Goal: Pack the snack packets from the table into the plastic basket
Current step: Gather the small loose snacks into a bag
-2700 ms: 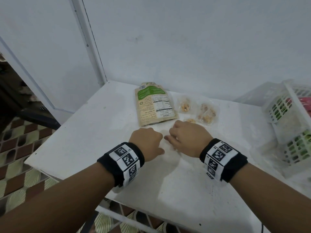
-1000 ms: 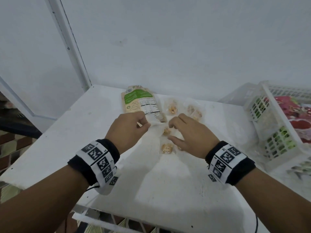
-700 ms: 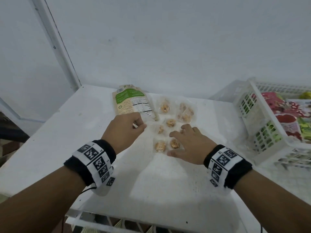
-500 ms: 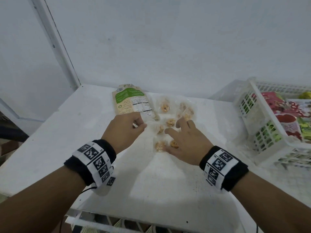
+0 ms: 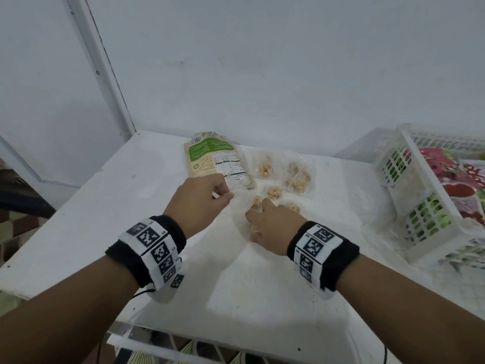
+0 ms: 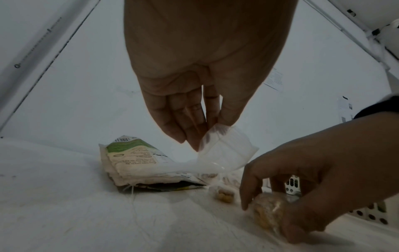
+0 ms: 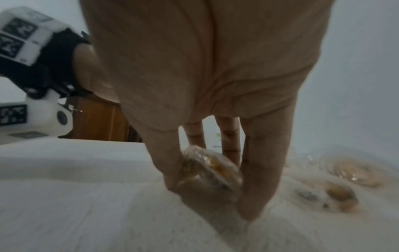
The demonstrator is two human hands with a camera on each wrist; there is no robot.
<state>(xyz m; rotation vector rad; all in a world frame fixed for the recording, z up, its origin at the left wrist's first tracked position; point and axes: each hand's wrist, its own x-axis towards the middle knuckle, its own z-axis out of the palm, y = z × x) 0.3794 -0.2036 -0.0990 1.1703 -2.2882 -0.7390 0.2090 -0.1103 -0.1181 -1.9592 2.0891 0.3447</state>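
Plastic basket (image 5: 409, 190) at table's (image 5: 105, 206) right edge holds red and green packets. Left hand (image 6: 194, 95) pinches clear wrapper (image 6: 226, 146); right hand (image 7: 207, 119) grips a snack packet (image 7: 211, 170), apparently touching the tabletop. More packets (image 5: 298, 177) lie just beyond, beside a green-labelled pouch (image 5: 217, 158).

the table (image 5: 147, 206) top is matt white with a faintly rough grain. the basket (image 5: 420, 206) is white perforated plastic. the small snack packets (image 5: 298, 177) are clear glossy film; the large pouch (image 5: 210, 158) looks like matt paper.
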